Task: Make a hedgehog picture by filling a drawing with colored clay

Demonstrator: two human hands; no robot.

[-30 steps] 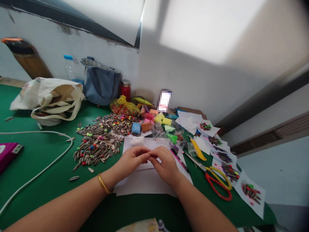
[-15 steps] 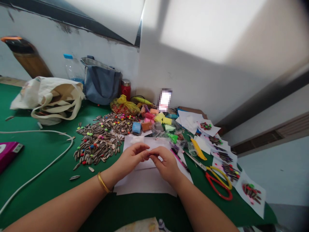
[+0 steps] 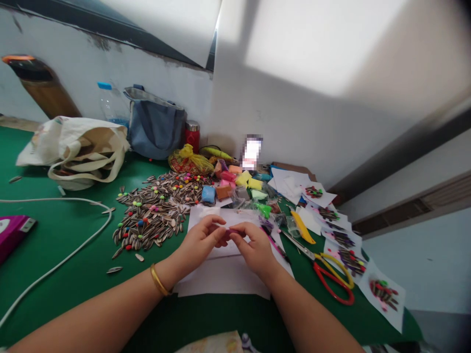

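Note:
My left hand (image 3: 206,238), with a gold bangle at its wrist, is closed in a pinch over the white paper (image 3: 224,277). Facing it, my right hand (image 3: 253,247) is closed too, thumb against forefinger. Between both sets of fingertips is a small dark purplish piece (image 3: 230,232), mostly covered, so its kind is unclear. Left of the paper spreads a heap of striped sunflower seeds (image 3: 154,220), some of them coloured. Packs of soft modelling clay lie behind the hands, among them a blue one (image 3: 208,194) and a yellow one (image 3: 254,184).
To the right lie scissors (image 3: 333,274) with red and yellow handles, a yellow cutter (image 3: 302,228) and a black pen (image 3: 279,249). Papers with seed pieces (image 3: 382,294) line the right edge. A blue bag (image 3: 156,127), a cream bag (image 3: 84,147) and a white cable (image 3: 73,252) are leftward.
The fingers have shifted slightly around the small piece, and a bit more of its purplish side shows. Both hands stay over the paper; everything else looks unmoved.

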